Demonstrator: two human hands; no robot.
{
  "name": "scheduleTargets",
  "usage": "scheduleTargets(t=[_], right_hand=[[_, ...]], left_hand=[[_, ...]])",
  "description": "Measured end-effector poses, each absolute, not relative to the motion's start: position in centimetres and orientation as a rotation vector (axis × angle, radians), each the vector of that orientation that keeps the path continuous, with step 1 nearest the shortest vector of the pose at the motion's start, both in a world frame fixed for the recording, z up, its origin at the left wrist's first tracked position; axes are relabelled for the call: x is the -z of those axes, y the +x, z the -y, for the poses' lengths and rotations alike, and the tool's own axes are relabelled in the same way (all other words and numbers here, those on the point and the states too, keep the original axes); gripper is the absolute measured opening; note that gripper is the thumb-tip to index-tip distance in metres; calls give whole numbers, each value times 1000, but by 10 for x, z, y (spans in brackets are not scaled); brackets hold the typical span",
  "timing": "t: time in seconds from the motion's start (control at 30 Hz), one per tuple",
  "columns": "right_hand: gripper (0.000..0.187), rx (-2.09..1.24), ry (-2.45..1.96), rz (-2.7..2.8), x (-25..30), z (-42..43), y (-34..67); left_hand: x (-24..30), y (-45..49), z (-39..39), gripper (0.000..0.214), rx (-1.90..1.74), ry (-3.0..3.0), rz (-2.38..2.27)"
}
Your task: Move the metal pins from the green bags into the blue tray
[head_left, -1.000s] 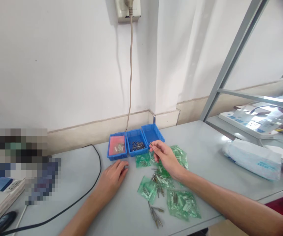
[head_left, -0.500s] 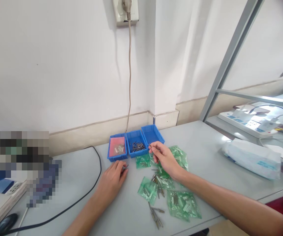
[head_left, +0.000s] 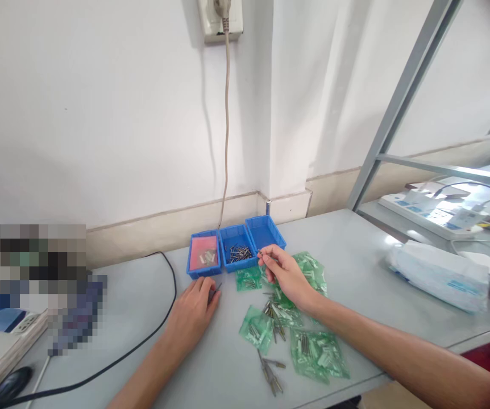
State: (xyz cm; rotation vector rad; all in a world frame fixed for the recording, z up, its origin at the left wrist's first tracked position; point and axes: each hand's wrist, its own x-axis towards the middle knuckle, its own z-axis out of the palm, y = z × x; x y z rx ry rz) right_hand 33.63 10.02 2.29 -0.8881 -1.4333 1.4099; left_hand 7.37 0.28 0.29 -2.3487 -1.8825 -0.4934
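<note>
My right hand (head_left: 285, 274) hovers just in front of the middle blue bin (head_left: 237, 254), pinching a small metal pin (head_left: 261, 253) between thumb and fingertips. My left hand (head_left: 192, 309) rests on the grey table (head_left: 356, 267), fingers curled, with a thin dark pin (head_left: 216, 290) pinched at its fingertips. Three small blue bins stand in a row: the left bin (head_left: 204, 256) has a pink lining and a few parts, the middle one holds several dark pins, the right bin (head_left: 264, 232) looks bare. Green plastic bags of pins (head_left: 317, 352) lie under and near my right forearm.
Loose metal pins (head_left: 270, 372) lie near the table's front edge. A black cable (head_left: 160, 318) curves across the left side, and a beige cord (head_left: 227, 125) hangs from a wall socket. A bluish-white packet (head_left: 439, 275) lies at right beside a metal shelf frame (head_left: 398, 102).
My left hand has curled its fingers and lifted a thin pin off the table at its fingertips. My right hand has stayed almost still with its pin.
</note>
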Motion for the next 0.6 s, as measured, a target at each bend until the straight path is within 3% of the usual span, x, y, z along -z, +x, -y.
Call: scheduleTargets(t=[0.6], right_hand=[[33, -1406, -881, 1470, -21, -101, 337]], left_hand=[[-5, 73, -5, 24, 181, -2298, 1795]])
